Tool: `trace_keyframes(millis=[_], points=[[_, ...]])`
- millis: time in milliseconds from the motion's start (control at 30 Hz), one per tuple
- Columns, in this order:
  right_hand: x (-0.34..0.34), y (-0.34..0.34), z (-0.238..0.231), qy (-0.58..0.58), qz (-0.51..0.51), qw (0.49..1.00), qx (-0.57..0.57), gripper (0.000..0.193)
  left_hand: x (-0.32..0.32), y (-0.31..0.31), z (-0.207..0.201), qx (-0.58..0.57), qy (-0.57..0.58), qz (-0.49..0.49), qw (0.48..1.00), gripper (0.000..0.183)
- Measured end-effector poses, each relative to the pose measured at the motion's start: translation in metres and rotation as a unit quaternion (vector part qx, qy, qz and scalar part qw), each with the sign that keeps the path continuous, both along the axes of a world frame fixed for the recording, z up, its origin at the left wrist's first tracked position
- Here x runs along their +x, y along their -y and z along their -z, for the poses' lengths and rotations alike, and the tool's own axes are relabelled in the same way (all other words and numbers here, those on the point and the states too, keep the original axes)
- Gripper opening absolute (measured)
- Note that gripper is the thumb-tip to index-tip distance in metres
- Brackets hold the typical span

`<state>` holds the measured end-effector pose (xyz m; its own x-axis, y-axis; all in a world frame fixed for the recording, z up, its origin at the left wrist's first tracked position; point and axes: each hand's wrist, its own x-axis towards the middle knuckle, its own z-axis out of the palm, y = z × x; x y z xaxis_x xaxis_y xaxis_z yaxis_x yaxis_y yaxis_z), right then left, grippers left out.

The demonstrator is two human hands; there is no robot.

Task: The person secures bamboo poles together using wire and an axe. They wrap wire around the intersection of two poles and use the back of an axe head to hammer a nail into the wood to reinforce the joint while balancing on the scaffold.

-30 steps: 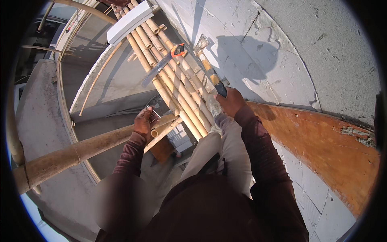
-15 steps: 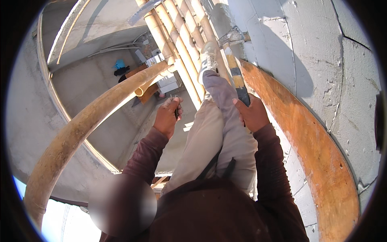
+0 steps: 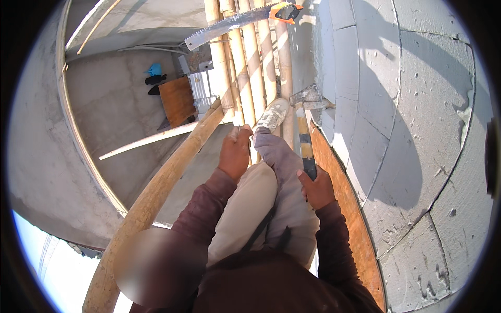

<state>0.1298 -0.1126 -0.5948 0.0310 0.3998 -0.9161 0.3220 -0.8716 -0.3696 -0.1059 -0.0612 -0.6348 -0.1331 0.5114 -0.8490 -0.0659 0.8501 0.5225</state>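
Note:
My right hand (image 3: pixel 318 189) is closed around the dark lower grip of a hatchet (image 3: pixel 306 136). Its handle is banded in yellow and black, and its grey, mortar-smeared head points away from me, beside the block wall. My left hand (image 3: pixel 235 152) is closed in a pinch in front of my left knee. Thin nails showed between its fingers a moment earlier; now the fingers mostly hide them. Just beyond both hands, my shoe (image 3: pixel 273 115) rests on bamboo poles (image 3: pixel 252 57).
A handsaw (image 3: pixel 235 27) with an orange handle lies across the poles. A thick bamboo pole (image 3: pixel 156 193) slants along my left. On the right stand a grey block wall (image 3: pixel 438 104) and a brown board (image 3: pixel 347 219). Far below left are a floor (image 3: pixel 109 104) and a wooden panel (image 3: pixel 177 99).
The view has shifted, bringing the whole saw and hatchet head into sight. My left hand has moved right, toward my leg, with its fingers turned away. The right hand keeps its hold on the hatchet.

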Motion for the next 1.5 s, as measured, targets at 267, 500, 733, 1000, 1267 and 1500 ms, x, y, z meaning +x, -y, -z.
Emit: trace_keyframes(millis=[267, 500, 733, 1000, 1267, 1500], points=[[-0.002, -0.090, -0.007, -0.002, 0.045, 0.998, 0.035, 0.028, -0.028, -0.070, -0.009, -0.022, 0.067, -0.214, 0.974, 0.026], [-0.011, -0.139, -0.028, -0.008, 0.045, 0.998, 0.043, 0.026, -0.068, -0.099, -0.026, 0.032, 0.100, -0.319, 0.942, 0.023], [-0.030, -0.206, -0.034, -0.030, -0.004, 0.998, 0.055, 0.024, -0.084, -0.150, -0.045, 0.056, 0.121, -0.447, 0.885, 0.019], [-0.109, -0.308, -0.051, -0.173, 0.006, 0.981, 0.089, 0.019, -0.077, -0.205, -0.069, 0.072, 0.192, -0.394, 0.896, 0.019], [-0.213, -0.420, -0.120, -0.258, -0.039, 0.955, 0.143, 0.020, -0.092, -0.284, -0.138, 0.073, 0.267, -0.443, 0.853, 0.018], [-0.254, -0.472, -0.159, -0.304, -0.102, 0.937, 0.137, 0.014, -0.130, -0.309, -0.184, 0.136, 0.295, -0.472, 0.820, 0.017]])
